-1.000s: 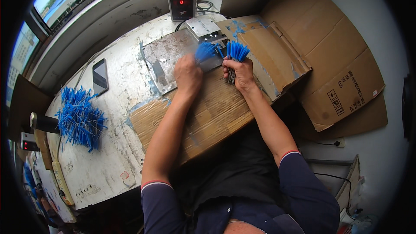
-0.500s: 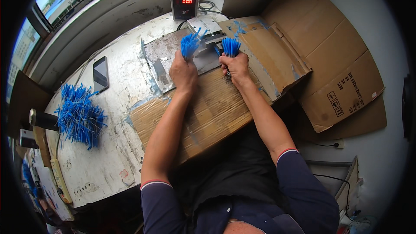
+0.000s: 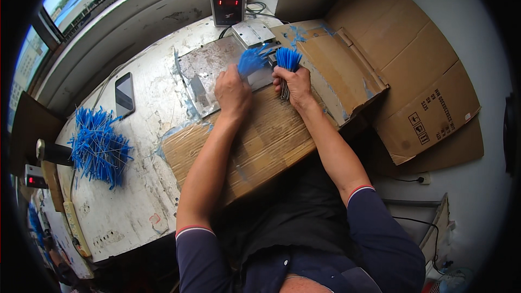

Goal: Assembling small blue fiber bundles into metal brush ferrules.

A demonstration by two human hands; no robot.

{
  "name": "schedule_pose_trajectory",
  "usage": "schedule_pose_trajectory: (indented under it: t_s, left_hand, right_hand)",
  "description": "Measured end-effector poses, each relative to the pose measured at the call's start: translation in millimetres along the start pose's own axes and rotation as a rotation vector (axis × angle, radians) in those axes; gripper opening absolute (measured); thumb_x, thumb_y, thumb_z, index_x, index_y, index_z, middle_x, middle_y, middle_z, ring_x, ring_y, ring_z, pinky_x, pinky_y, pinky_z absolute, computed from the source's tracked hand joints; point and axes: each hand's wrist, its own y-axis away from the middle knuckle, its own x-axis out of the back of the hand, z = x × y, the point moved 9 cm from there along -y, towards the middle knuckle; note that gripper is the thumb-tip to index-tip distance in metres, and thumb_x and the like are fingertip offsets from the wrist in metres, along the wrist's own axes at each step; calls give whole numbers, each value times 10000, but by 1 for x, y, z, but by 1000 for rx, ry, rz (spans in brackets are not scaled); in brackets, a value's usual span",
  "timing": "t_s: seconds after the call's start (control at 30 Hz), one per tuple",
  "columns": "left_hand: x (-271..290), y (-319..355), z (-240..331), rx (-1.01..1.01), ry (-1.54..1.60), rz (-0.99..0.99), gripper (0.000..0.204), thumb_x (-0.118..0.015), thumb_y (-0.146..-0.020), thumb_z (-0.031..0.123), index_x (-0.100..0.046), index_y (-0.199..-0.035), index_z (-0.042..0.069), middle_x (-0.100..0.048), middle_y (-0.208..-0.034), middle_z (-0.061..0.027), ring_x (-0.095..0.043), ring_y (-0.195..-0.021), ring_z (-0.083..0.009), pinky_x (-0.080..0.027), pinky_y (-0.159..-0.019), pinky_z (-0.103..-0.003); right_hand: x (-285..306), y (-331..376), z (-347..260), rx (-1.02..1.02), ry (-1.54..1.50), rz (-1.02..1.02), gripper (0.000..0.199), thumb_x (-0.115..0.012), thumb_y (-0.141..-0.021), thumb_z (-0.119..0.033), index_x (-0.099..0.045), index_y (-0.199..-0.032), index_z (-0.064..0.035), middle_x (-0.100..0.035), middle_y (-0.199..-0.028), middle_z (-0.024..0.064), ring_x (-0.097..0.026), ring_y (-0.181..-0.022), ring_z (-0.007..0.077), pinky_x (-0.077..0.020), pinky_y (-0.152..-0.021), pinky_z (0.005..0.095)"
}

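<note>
My left hand (image 3: pixel 232 92) is closed round a bundle of thin blue-tipped wire sticks (image 3: pixel 253 62), whose tips are smeared by motion and tilt to the right. My right hand (image 3: pixel 296 86) grips a second bundle of the same sticks (image 3: pixel 287 58), blue ends up, with the grey wire ends showing below the fingers. Both hands are above the near side of a metal plate (image 3: pixel 209 57) and a small metal device (image 3: pixel 254 32). To the left, a large heap of blue-tipped sticks (image 3: pixel 100 146) lies on the white worktable (image 3: pixel 146 195).
A counter box with a red lit display (image 3: pixel 228 2) stands behind the plate. Brown cardboard (image 3: pixel 244 146) covers the table's front edge, and a cardboard box (image 3: pixel 336 70) is at the right. A phone (image 3: pixel 125 94), dark cylinder (image 3: pixel 54 152) and power strip (image 3: pixel 76 228) lie left.
The left bundle has tipped from upright toward the right and moved closer to the right bundle. The right hand has barely shifted, with more wire ends showing below it. The counter's display has changed.
</note>
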Motion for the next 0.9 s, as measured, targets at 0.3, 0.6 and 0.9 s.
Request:
schedule_pose_trajectory:
  t_s: [0.3, 0.6, 0.9]
  left_hand:
    - [-6, -1, -4, -4, 13, -31, 124, -645, -833, 103, -601, -946, 77, -638, -827, -177, -633, -823, -398, -478, -732, -518]
    - [-9, 1, 3, -119, -64, -48, 173, -643, -796, 65, -636, -968, 55, -664, -870, -162, -636, -883, -365, -494, -803, -487]
    - [-2, -2, 0, -24, -52, 10, 81, -607, -846, 69, -614, -923, 43, -658, -877, -171, -634, -859, -380, -493, -764, -499]
  right_hand:
    - [11, -2, 6, 39, -49, 67, 161, -785, -773, -23, -679, -893, -6, -681, -770, 77, -657, -574, 165, -558, -453, 300]
    - [14, 1, 4, 15, -146, 9, 181, -765, -740, 18, -666, -891, 7, -677, -774, 87, -672, -565, 186, -575, -454, 319]
    - [8, -6, 0, -14, 43, 79, 183, -712, -684, 73, -583, -767, -27, -615, -694, 61, -619, -501, 181, -495, -391, 317]
